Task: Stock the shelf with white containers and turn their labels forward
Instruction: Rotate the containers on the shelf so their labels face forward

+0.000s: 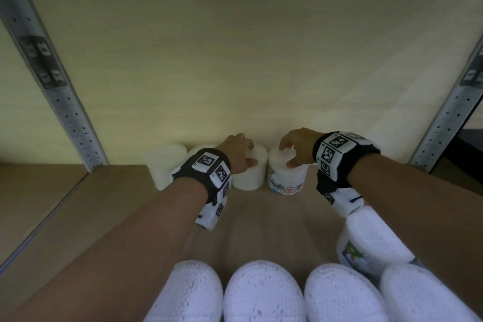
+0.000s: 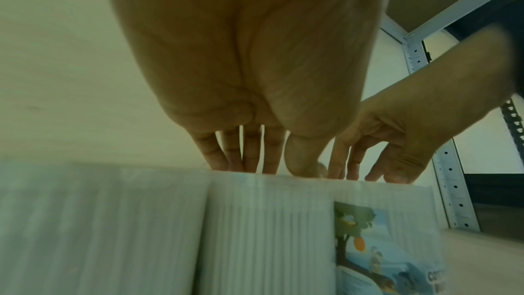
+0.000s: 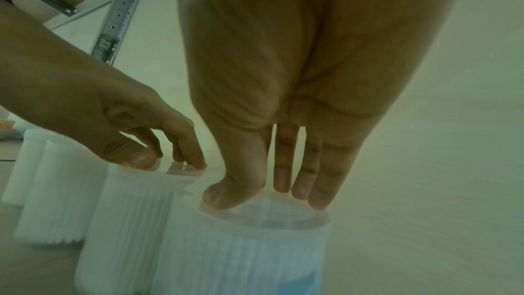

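Four white ribbed containers stand in a row at the back of the wooden shelf (image 1: 109, 217). My left hand (image 1: 247, 155) (image 2: 272, 165) grips the lid of the third one (image 1: 248, 178) (image 2: 269, 232), which shows only plain ribbed side toward me. My right hand (image 1: 287, 155) (image 3: 266, 196) grips the lid of the rightmost container (image 1: 287, 180) (image 3: 241, 255), thumb in front and fingers behind. Its picture label (image 1: 287, 188) (image 2: 382, 243) faces forward. The other two containers (image 1: 164, 165) stand at the left, one partly hidden by my left wrist.
Several more white containers (image 1: 264, 293) crowd the near edge of the shelf, and one labelled container (image 1: 371, 240) lies on its side under my right forearm. Perforated metal uprights (image 1: 65, 110) (image 1: 449, 112) frame both sides. The back wall is close behind the row.
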The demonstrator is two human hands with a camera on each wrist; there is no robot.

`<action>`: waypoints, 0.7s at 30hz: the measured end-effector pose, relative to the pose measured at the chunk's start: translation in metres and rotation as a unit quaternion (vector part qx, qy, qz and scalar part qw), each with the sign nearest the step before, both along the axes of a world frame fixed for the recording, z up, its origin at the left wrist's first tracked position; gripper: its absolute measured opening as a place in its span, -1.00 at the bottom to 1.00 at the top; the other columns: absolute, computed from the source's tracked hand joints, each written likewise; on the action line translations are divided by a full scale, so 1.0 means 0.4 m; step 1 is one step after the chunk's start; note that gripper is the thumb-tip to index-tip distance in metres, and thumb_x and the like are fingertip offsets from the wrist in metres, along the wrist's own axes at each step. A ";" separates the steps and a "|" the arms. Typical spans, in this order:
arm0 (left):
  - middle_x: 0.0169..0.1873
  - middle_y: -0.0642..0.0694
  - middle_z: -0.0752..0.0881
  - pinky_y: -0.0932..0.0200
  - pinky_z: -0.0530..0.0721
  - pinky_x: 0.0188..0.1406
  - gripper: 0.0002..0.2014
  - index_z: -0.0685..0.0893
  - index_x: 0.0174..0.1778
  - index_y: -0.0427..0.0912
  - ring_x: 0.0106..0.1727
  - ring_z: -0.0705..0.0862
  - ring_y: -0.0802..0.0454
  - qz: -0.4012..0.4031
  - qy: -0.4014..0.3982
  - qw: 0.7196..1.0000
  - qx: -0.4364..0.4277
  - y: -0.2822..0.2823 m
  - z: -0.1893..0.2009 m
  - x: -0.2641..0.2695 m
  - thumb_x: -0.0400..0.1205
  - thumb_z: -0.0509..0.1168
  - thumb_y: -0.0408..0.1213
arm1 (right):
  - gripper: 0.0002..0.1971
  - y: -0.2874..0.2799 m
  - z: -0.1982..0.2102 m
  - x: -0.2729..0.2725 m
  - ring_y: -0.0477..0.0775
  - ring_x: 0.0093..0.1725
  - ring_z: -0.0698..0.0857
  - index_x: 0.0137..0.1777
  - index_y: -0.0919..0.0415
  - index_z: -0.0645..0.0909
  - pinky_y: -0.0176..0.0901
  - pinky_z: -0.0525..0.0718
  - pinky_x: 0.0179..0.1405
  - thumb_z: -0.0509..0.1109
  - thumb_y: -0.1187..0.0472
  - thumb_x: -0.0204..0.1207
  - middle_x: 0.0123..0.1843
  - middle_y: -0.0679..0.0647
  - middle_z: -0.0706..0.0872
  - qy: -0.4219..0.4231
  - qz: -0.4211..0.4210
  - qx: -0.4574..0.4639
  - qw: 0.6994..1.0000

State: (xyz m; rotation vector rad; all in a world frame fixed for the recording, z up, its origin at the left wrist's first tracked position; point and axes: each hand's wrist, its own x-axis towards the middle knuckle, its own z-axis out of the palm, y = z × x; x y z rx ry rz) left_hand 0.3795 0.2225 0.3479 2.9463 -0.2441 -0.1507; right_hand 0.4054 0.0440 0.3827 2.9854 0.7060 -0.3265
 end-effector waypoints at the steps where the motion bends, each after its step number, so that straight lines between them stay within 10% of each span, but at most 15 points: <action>1: 0.45 -0.21 0.37 -0.05 0.40 0.45 -0.46 0.39 0.53 -0.20 0.48 0.38 -0.19 0.000 0.001 1.000 -0.001 0.000 0.000 0.001 0.67 0.24 -0.05 | -0.44 0.000 0.000 0.000 0.16 0.42 0.52 0.49 0.22 0.46 -0.09 0.50 0.36 0.45 0.08 0.52 0.47 0.14 0.50 -0.001 0.003 -0.001 1.000; 21: 0.46 -0.19 0.41 -0.02 0.46 0.43 -0.49 0.54 0.34 -0.17 0.48 0.42 -0.16 -0.051 0.050 0.991 -0.111 0.005 0.015 0.009 0.53 0.08 -0.67 | -0.44 -0.003 -0.022 0.024 0.18 0.44 0.53 0.48 0.20 0.47 -0.02 0.51 0.43 0.45 0.04 0.51 0.49 0.13 0.50 -0.023 0.018 -0.025 0.999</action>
